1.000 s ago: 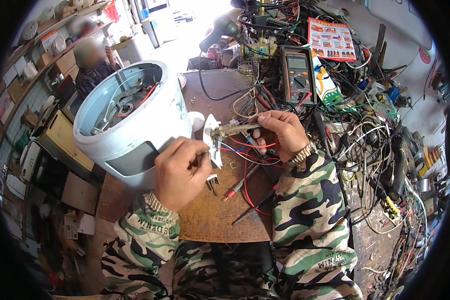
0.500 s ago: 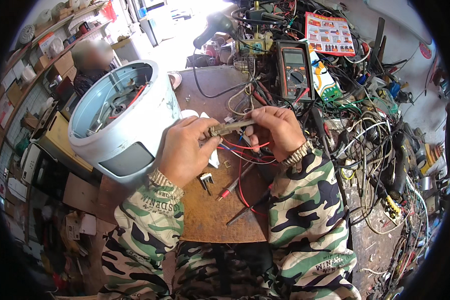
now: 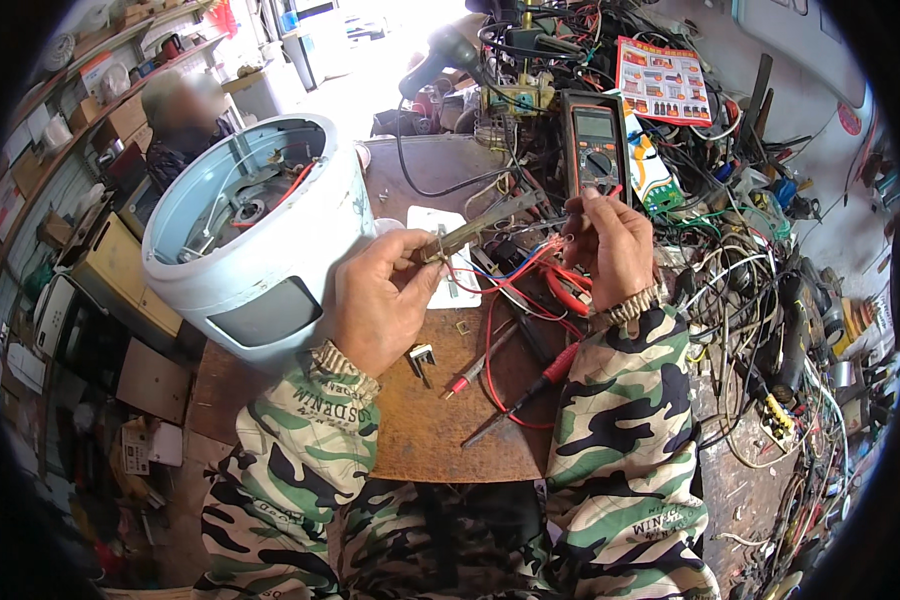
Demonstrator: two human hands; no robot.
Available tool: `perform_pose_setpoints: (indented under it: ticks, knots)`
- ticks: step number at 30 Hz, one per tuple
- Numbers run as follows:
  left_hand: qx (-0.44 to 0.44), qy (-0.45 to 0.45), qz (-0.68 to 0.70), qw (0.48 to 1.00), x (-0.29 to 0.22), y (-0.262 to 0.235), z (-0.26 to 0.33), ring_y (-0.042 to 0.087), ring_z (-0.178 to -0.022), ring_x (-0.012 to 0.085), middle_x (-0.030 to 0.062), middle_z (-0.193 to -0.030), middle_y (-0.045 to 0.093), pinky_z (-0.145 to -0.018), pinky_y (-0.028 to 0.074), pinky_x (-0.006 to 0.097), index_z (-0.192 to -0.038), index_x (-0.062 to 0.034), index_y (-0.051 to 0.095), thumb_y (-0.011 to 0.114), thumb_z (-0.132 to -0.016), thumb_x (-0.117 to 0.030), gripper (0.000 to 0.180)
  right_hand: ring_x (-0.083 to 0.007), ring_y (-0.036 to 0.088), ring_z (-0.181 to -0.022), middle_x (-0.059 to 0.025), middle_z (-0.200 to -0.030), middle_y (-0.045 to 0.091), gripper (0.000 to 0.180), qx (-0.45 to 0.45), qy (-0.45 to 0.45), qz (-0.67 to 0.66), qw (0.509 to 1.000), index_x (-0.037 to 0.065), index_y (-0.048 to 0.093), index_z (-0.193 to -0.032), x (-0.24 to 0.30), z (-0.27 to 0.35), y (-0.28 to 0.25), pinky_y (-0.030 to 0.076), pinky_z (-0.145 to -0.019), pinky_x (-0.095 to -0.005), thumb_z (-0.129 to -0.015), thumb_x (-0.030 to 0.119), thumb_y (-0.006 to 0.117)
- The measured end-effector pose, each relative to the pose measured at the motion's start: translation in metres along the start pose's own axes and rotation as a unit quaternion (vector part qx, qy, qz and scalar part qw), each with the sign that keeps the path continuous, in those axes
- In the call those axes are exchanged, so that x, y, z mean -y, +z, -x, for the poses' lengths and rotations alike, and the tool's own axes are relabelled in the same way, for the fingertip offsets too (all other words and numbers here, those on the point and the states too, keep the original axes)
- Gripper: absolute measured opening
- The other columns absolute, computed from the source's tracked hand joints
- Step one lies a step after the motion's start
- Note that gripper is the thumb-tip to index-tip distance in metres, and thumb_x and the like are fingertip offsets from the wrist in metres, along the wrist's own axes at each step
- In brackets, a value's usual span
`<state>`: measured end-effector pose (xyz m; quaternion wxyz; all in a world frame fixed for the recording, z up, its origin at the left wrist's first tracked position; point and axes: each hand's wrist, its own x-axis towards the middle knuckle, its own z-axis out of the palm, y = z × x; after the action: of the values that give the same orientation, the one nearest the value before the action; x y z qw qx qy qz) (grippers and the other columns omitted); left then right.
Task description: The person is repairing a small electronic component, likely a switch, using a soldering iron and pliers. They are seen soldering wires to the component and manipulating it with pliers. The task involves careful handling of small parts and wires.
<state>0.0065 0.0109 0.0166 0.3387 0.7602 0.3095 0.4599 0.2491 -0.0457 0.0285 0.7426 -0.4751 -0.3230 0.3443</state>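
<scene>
My left hand (image 3: 385, 290) pinches one end of a long, flat, brownish-grey bar (image 3: 480, 225), which points up and to the right over the bench. Its exact kind I cannot make out. Red, blue and white wires (image 3: 495, 275) run beneath it toward the right. My right hand (image 3: 615, 250) is apart from the bar, fingers loosely curled, with nothing visible in them. Close to its fingertips are bared wire ends (image 3: 552, 243) and a red-handled tool (image 3: 565, 292). Two test probes (image 3: 555, 365) lie on the wooden bench (image 3: 440, 440), near a small black-and-white part (image 3: 422, 362).
A pale blue round appliance housing (image 3: 260, 240), its top uncovered, stands at my left. Beyond my right hand are a multimeter (image 3: 597, 140) and a heap of cables (image 3: 740, 260). A hot-air-gun-shaped tool (image 3: 440, 60) is at the back. Someone sits beyond the housing (image 3: 180, 110).
My right hand has let go of the bar and moved right. The bar stays in my left hand. A white sheet behind it and the bared wire ends now show.
</scene>
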Motion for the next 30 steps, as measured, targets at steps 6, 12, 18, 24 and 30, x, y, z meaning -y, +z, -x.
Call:
perform_pose_setpoints:
  ticks: [6,12,18,24,30]
  knots:
    - [-0.002,-0.008,0.04,0.999,-0.004,-0.005,0.003,0.064,-0.081,0.0077,0.0051,-0.092,0.069,-0.071,0.051,0.022,-0.109,0.0045,0.063,0.068,-0.089,0.005,0.021,-0.0118,0.058,-0.053,-0.0059,-0.07,0.064,0.026,0.033,-0.002,0.022,0.999,-0.001,0.066,-0.092,-0.004,-0.002,0.002,0.046,-0.045,-0.0252,-0.097,0.024,0.062]
    - [0.01,0.0,0.047,0.999,0.0,0.0,0.001,0.064,-0.083,0.0077,0.0051,-0.093,0.069,-0.072,0.051,0.022,-0.11,0.0057,0.062,0.066,-0.09,0.006,0.02,-0.0123,0.057,-0.053,-0.0054,-0.069,0.063,0.023,0.026,-0.007,0.027,0.999,-0.001,0.066,-0.09,-0.001,0.0,-0.003,0.046,-0.045,-0.0255,-0.095,0.021,0.063]
    - [-0.055,0.053,0.032,0.997,0.001,0.002,-0.002,0.066,-0.084,0.0107,0.0086,-0.095,0.068,-0.075,0.053,0.023,-0.111,0.007,0.062,0.065,-0.088,0.01,0.023,-0.0138,0.056,-0.049,-0.0077,-0.067,0.063,0.022,-0.005,-0.081,-0.046,0.996,-0.002,0.066,-0.086,0.024,0.004,-0.005,0.045,-0.044,-0.0273,-0.094,0.017,0.064]
    - [-0.059,0.084,0.049,0.994,-0.005,-0.002,-0.002,0.063,-0.084,0.008,0.0054,-0.094,0.067,-0.076,0.051,0.022,-0.112,0.006,0.062,0.067,-0.09,0.006,0.023,-0.0106,0.055,-0.053,-0.0061,-0.069,0.062,0.022,0.033,-0.137,0.078,0.987,-0.003,0.065,-0.09,0.085,0.054,-0.016,0.044,-0.049,-0.0237,-0.096,0.018,0.063]
    - [-0.066,0.098,0.059,0.991,-0.002,-0.003,0.0,0.063,-0.085,0.0082,0.0054,-0.097,0.066,-0.077,0.051,0.023,-0.113,0.005,0.061,0.067,-0.09,0.005,0.024,-0.009,0.06,-0.058,-0.0043,-0.07,0.066,0.018,0.085,-0.09,0.366,0.922,-0.004,0.069,-0.095,0.1,0.097,-0.013,0.047,-0.053,-0.0243,-0.092,0.013,0.068]
